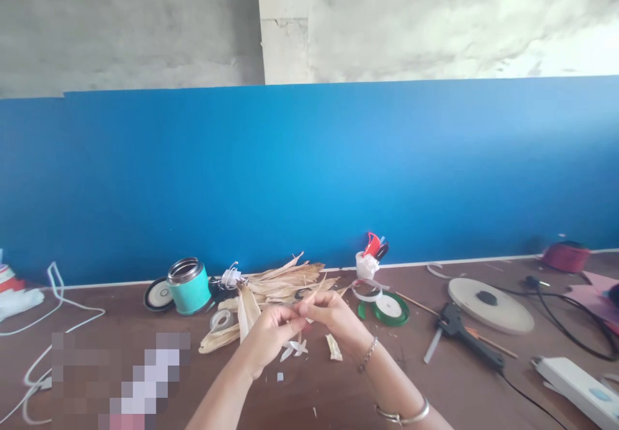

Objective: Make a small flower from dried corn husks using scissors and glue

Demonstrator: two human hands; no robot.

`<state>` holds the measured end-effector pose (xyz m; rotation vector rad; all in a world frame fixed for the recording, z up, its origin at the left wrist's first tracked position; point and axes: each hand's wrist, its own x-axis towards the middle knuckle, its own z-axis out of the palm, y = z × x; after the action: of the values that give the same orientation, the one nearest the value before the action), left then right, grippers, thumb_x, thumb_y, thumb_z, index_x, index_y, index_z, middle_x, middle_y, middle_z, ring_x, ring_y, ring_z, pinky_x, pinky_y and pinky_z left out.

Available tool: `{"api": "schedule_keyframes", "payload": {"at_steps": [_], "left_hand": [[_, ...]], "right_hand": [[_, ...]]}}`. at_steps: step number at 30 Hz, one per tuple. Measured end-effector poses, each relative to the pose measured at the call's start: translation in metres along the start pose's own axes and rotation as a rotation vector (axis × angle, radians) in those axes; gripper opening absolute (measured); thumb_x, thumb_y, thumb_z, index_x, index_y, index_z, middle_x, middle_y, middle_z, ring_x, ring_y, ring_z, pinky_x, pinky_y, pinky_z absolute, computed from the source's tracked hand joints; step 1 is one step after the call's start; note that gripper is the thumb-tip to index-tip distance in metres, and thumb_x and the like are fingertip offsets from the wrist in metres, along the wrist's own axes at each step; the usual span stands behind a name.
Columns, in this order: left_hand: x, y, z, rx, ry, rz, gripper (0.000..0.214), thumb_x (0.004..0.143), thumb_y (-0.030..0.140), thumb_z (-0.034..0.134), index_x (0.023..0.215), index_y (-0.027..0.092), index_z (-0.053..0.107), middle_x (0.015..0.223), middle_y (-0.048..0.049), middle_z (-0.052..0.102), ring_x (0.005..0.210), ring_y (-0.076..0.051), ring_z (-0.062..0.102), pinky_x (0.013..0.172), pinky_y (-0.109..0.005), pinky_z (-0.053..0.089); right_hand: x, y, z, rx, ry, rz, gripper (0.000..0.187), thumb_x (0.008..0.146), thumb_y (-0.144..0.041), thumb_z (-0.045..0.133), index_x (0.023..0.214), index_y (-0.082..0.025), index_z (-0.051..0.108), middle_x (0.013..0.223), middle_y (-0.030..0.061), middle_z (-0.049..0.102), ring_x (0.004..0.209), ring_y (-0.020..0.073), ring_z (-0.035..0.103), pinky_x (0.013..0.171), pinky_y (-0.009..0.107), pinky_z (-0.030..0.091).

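Note:
My left hand (273, 334) and my right hand (331, 319) meet above the table, thumbs and fingertips pinched together. Between them is a small, pale strip of dried corn husk (316, 293), mostly covered by the fingers. Just behind the hands spreads a pile of dried corn husks (280, 282). A longer husk (248, 311) hangs over its front left. Small white husk scraps (294, 351) lie under the hands, and a yellowish scrap (333, 347) rests below my right wrist. A roll of clear tape (221, 319) sits left of my left hand.
A teal open flask (188, 291) stands at the left. Behind my right hand are a white cup of tools (367, 265) and a green ribbon roll (399, 311). A black glue gun (469, 336), round turntable (507, 311) and white power strip (578, 388) lie right. A blue partition (309, 172) borders the table.

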<state>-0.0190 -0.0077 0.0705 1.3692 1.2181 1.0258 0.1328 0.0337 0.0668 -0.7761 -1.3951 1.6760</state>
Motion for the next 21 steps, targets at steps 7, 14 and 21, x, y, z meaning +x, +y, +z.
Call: {"api": "schedule_keyframes", "payload": {"at_steps": [7, 14, 21], "left_hand": [[-0.008, 0.006, -0.003, -0.262, -0.173, -0.039, 0.028, 0.078, 0.041, 0.063, 0.076, 0.015, 0.071, 0.073, -0.0059, 0.065, 0.067, -0.014, 0.053, 0.063, -0.023, 0.040], [-0.010, 0.014, 0.005, -0.182, -0.003, -0.079, 0.025, 0.066, 0.038, 0.074, 0.077, 0.016, 0.066, 0.068, -0.0011, 0.066, 0.067, -0.015, 0.058, 0.063, -0.024, 0.040], [-0.012, 0.013, 0.000, -0.194, -0.109, -0.048, 0.024, 0.075, 0.040, 0.065, 0.071, 0.016, 0.064, 0.069, -0.0054, 0.070, 0.068, -0.016, 0.059, 0.068, -0.027, 0.040]], "right_hand": [[-0.003, -0.003, 0.010, 0.150, -0.060, -0.036, 0.039, 0.062, -0.045, 0.076, 0.057, -0.018, 0.048, 0.043, -0.0049, 0.053, 0.041, 0.0111, 0.052, 0.049, 0.024, 0.041], [-0.001, 0.000, 0.008, 0.069, 0.047, -0.045, 0.042, 0.054, -0.042, 0.081, 0.056, -0.018, 0.047, 0.050, -0.0054, 0.053, 0.045, 0.0086, 0.049, 0.046, 0.021, 0.037], [-0.006, -0.014, -0.004, 0.032, 0.006, -0.087, 0.034, 0.058, -0.041, 0.079, 0.054, -0.015, 0.057, 0.060, -0.0016, 0.057, 0.059, 0.0099, 0.050, 0.060, 0.023, 0.039]]}}
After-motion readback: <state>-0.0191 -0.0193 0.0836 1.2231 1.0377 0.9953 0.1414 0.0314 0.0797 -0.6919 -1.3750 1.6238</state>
